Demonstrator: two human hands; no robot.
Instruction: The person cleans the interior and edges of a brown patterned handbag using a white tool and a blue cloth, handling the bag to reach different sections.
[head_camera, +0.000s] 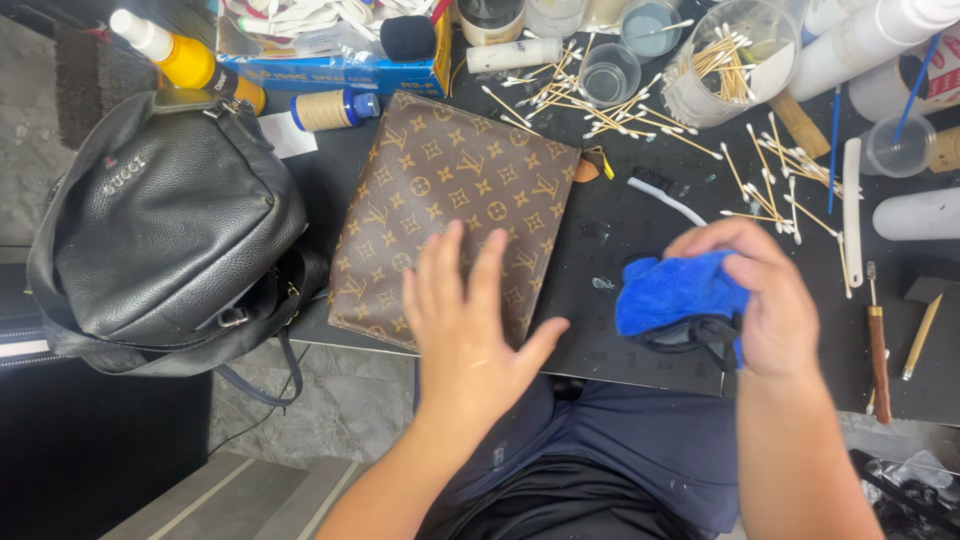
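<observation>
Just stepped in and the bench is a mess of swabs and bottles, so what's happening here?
A person seated at a black worktable rests the left hand flat on a brown patterned pouch, holding it down. The right hand grips a bunched blue cloth just to the pouch's right, above the table. A black leather backpack sits on the other side of the pouch. Cotton swabs lie scattered along the back, among bottles and cups.

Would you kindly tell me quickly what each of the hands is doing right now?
Left hand: open, resting flat on the brown patterned pouch.
Right hand: closed, holding a blue cloth.
</observation>
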